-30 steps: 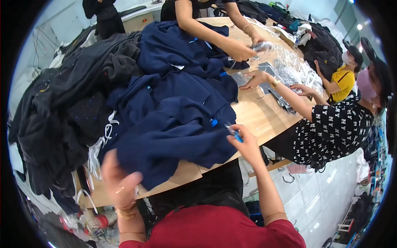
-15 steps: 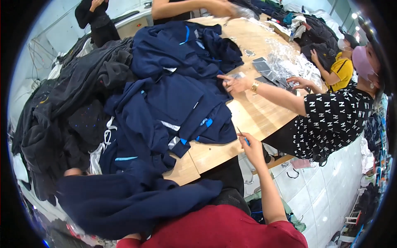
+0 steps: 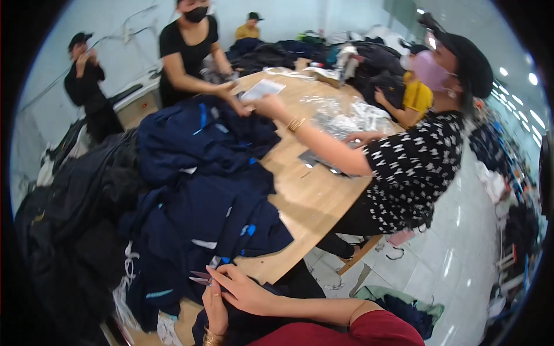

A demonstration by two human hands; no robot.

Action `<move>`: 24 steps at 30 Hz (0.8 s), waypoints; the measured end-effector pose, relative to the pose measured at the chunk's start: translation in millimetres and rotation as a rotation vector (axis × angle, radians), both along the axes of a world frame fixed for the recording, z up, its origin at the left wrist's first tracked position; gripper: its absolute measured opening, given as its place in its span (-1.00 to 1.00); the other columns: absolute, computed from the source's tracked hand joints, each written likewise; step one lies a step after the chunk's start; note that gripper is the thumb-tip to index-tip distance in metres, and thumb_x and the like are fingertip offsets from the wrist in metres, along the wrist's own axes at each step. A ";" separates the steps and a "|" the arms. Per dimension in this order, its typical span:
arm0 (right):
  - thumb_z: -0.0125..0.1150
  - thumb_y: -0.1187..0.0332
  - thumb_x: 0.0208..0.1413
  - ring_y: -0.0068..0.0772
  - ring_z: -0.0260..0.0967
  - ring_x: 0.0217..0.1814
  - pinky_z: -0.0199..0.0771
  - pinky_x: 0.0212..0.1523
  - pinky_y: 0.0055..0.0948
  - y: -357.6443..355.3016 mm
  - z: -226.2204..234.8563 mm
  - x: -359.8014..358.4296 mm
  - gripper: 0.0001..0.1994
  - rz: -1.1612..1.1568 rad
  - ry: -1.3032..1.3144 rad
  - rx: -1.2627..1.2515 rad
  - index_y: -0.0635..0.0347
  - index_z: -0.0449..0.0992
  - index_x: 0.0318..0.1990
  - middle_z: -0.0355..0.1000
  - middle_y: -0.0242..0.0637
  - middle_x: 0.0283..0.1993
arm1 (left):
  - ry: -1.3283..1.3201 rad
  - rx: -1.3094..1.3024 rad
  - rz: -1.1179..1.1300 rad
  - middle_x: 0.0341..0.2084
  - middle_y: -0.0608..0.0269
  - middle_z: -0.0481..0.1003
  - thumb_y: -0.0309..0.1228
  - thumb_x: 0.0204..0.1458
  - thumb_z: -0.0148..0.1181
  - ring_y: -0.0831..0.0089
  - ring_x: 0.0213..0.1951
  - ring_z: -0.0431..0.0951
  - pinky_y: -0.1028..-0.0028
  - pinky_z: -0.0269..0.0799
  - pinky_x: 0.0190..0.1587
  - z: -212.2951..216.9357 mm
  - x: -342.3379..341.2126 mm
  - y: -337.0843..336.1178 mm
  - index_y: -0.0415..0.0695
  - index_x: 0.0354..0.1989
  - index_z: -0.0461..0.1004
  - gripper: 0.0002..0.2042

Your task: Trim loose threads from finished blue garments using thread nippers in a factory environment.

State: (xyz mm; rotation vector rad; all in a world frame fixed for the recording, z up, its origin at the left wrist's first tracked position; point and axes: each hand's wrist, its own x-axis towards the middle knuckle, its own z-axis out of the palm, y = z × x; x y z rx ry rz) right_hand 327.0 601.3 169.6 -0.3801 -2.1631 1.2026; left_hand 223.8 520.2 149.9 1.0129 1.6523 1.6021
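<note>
My right hand [image 3: 247, 292] holds small scissors [image 3: 200, 278], whose two blades point left, slightly parted. Pressed against it is my left hand [image 3: 215, 311], with gold bracelets at the wrist and fingers drawn together by the scissors. What the left fingers pinch, if anything, is hidden. Dark navy cloth [image 3: 259, 324] lies under both wrists, in front of my red top. Just beyond the blades, a heap of navy garments [image 3: 190, 202] with white labels and light-blue strips covers the near left of the wooden table [image 3: 306, 213].
Dark grey garments [image 3: 69, 213] are piled at the left. A co-worker in a patterned black shirt [image 3: 415, 167] sits at the right, reaching across with a white sheet [image 3: 264, 89] toward a standing person in black [image 3: 190, 57]. Clear plastic bags [image 3: 346, 115] lie on the far table.
My left hand has come in from the far left to meet my right hand, which moved left and nearer with the scissors. The navy garment has dropped lower. The view has swung right and up.
</note>
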 end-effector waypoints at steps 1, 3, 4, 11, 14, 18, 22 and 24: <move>0.11 0.47 0.02 -0.13 0.19 0.04 0.23 0.06 -0.38 -0.3 -0.5 -3.5 -0.43 0.042 -0.016 0.024 0.24 0.14 0.23 0.20 -0.07 -0.02 | 0.020 0.014 0.012 -0.32 0.22 0.46 -0.27 0.26 -0.26 0.56 -0.27 0.39 0.57 0.27 -0.22 -7.9 -7.6 -3.7 -0.35 -0.20 0.40 -0.63; 0.19 0.40 -0.04 -0.08 0.18 0.08 0.21 0.10 -0.28 19.3 -1.3 0.7 -0.42 0.093 -0.032 0.179 0.24 0.21 0.19 0.22 -0.08 0.01 | 0.002 -0.122 0.026 -0.36 0.32 0.45 -0.22 0.25 -0.23 0.64 -0.35 0.35 0.63 0.24 -0.27 -37.0 -33.1 -16.4 -0.29 -0.19 0.45 -0.61; 0.25 0.32 -0.09 -0.05 0.17 0.11 0.17 0.13 -0.21 34.0 3.2 -2.2 -0.41 0.024 -0.053 0.252 0.25 0.26 0.15 0.23 -0.08 0.06 | -0.128 -0.063 0.096 -0.39 0.41 0.44 -0.17 0.23 -0.21 0.72 -0.43 0.30 0.69 0.21 -0.32 -15.9 -33.6 -8.7 -0.24 -0.17 0.48 -0.60; 0.44 0.25 -0.30 0.11 -0.16 0.38 -0.08 0.32 -0.17 224.3 57.6 -74.6 0.04 -0.328 -0.042 0.331 0.14 -0.16 0.34 -0.10 0.18 0.32 | -0.134 0.030 0.588 -0.61 0.49 0.30 -0.12 0.24 -0.24 0.75 -0.55 0.20 0.72 0.09 -0.48 -35.0 -100.7 -82.5 -0.25 -0.11 0.43 -0.57; 0.51 0.14 -0.44 0.26 -0.39 0.41 -0.29 0.29 0.18 292.2 28.0 -142.3 0.22 -0.416 -0.239 0.563 -0.05 -0.30 0.36 -0.32 0.23 0.37 | -0.066 -0.082 0.723 -0.67 0.51 0.27 -0.09 0.24 -0.25 0.77 -0.61 0.17 0.72 0.03 -0.54 -67.0 -104.8 -95.1 -0.22 -0.16 0.46 -0.55; 0.53 0.17 -0.51 0.29 -0.54 0.43 -0.40 0.18 0.47 330.5 11.6 -215.0 0.26 -0.456 -0.587 0.842 -0.22 -0.34 0.37 -0.49 0.12 0.41 | 0.025 -0.144 0.680 -0.61 0.50 0.28 -0.16 0.25 -0.24 0.76 -0.54 0.15 0.69 0.00 -0.50 -75.3 -91.8 -88.8 -0.25 -0.16 0.47 -0.58; 0.41 0.35 -0.34 0.23 0.19 0.11 0.28 -0.03 0.18 355.1 -14.0 -257.0 0.10 -0.496 -0.611 0.511 -0.37 -0.27 0.34 -0.02 0.24 0.22 | -0.022 -0.138 0.782 -0.61 0.49 0.29 -0.21 0.26 -0.25 0.76 -0.54 0.15 0.69 0.00 -0.50 -85.5 -93.3 -87.4 -0.25 -0.17 0.48 -0.60; 0.28 0.47 -0.23 0.07 0.45 -0.30 0.48 -0.22 -0.13 379.5 -34.8 -257.0 -0.09 -0.567 -0.491 0.623 -0.32 -0.09 0.30 0.42 0.10 -0.24 | 0.004 -0.145 0.783 -0.62 0.50 0.27 -0.22 0.26 -0.25 0.74 -0.55 0.16 0.68 0.02 -0.49 -80.9 -93.9 -77.9 -0.26 -0.18 0.49 -0.61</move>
